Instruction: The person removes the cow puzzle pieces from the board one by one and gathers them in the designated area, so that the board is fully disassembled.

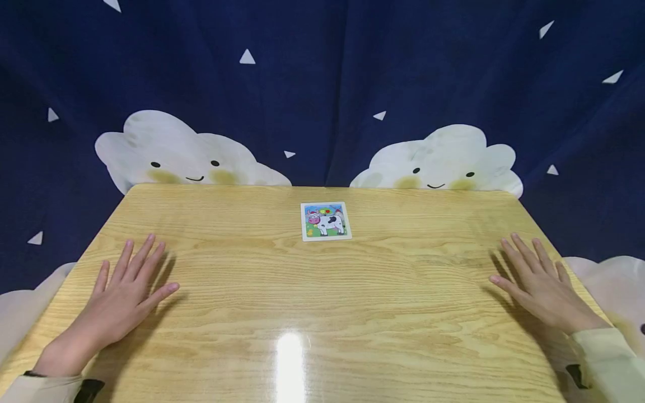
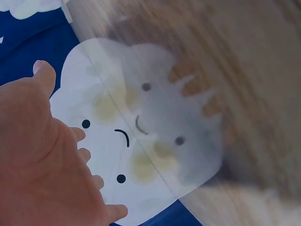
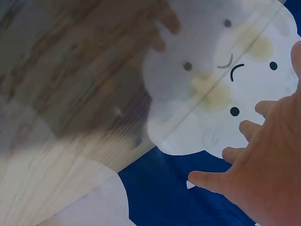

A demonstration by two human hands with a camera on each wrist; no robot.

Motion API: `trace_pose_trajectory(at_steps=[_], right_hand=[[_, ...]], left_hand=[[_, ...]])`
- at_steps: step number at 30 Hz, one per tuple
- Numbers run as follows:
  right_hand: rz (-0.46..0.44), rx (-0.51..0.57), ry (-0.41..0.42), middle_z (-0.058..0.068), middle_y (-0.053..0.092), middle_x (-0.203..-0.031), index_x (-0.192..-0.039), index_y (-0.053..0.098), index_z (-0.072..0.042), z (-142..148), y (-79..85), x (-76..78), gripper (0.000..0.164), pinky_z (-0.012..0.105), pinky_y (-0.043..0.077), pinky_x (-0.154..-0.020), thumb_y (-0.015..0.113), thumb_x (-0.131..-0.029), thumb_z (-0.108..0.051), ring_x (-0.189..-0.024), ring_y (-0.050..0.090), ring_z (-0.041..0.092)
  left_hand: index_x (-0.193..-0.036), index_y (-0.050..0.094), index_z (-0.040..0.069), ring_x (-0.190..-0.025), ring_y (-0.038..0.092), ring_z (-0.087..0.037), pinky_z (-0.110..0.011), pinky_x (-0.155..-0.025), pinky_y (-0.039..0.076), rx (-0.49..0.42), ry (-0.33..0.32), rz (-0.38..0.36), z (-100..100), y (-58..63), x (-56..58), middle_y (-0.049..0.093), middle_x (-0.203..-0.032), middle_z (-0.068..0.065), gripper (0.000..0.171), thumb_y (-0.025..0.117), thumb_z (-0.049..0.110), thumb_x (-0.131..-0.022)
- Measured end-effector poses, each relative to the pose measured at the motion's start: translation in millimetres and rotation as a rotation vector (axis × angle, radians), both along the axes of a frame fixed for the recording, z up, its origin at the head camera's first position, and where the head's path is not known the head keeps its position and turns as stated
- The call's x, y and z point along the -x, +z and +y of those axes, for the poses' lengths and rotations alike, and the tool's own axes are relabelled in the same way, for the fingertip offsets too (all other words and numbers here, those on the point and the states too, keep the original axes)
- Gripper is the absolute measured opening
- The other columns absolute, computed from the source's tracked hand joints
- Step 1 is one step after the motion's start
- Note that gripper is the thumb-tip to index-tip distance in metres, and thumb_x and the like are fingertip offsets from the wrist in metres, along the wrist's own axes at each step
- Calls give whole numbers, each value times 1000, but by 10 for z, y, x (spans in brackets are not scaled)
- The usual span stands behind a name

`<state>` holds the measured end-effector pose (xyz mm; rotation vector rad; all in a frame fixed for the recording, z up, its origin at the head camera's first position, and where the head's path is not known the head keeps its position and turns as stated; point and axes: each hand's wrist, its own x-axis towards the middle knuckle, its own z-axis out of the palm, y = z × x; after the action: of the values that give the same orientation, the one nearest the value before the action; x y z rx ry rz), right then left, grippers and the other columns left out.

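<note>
A small square picture card [image 1: 326,221] with a white border lies flat near the far edge of the wooden table, showing a cartoon cow on green grass. My left hand [image 1: 121,302] is over the table's left side, palm down, fingers spread and straight, holding nothing. Over the right side, my right hand [image 1: 541,288] has its fingers spread too, with nothing in it. Both hands are well apart from the card. Each wrist view shows the spread fingers of the left hand [image 2: 51,160] and the right hand [image 3: 263,165] above the glossy tabletop.
The wooden table [image 1: 383,302] has a shiny surface with a bright light reflection near its front. Behind it hangs a dark blue curtain [image 1: 302,89] printed with white triangles and smiling clouds. Light sleeves [image 1: 604,358] cover the wrists.
</note>
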<state>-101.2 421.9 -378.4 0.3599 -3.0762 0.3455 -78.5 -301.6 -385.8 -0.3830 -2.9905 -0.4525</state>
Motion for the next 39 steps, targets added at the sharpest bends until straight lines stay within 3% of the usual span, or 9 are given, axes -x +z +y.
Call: trace_pose_trajectory(at_steps=[11,19,24,29,35,39], right_hand=[[2,2,15,1,-12,-164,-159,0,-23,-60,39,21,85,71,-20,-101,56,-99,-40,-145,-23,29],[6,-14,126,-1,-4,-165,-159,5,-25,-463,95,191,83,66,-17,-107,57,-98,-43,-148,-16,26],[-1,-48,203,0,1,-165,-159,9,-26,-784,73,395,80,68,-6,-110,55,-98,-48,-149,-11,25],[9,-84,290,1,6,-165,-159,11,-25,-1145,21,688,81,71,5,-109,54,-97,-53,-149,-7,26],[22,-127,407,5,11,-164,-158,21,-17,-1632,-36,1096,76,70,9,-109,53,-98,-51,-149,1,31],[45,-132,469,10,20,-162,-155,30,-12,-1929,-65,1350,73,71,13,-108,56,-97,-47,-148,11,37]], left_hand=[[-159,0,18,-145,-23,-26,-63,-107,-20,15,-13,-23,-10,8,25,-14,-164,0,82,51,45,-101],[-159,4,17,-147,-19,-28,-64,-110,-13,32,-104,-34,283,49,247,-9,-164,-4,82,51,48,-100],[-159,9,13,-148,-13,-32,-67,-110,-4,50,-187,-81,606,93,499,-1,-165,-9,80,48,51,-100],[-158,14,10,-149,-7,-34,-66,-112,-1,62,-262,-128,974,81,834,5,-165,-9,80,47,53,-100],[-156,23,7,-148,0,-37,-64,-113,0,84,-339,-106,1409,12,1286,13,-163,-11,76,49,51,-100],[-156,25,9,-149,4,-36,-61,-115,3,145,-363,-96,1649,14,1556,16,-163,-10,73,49,50,-100]])
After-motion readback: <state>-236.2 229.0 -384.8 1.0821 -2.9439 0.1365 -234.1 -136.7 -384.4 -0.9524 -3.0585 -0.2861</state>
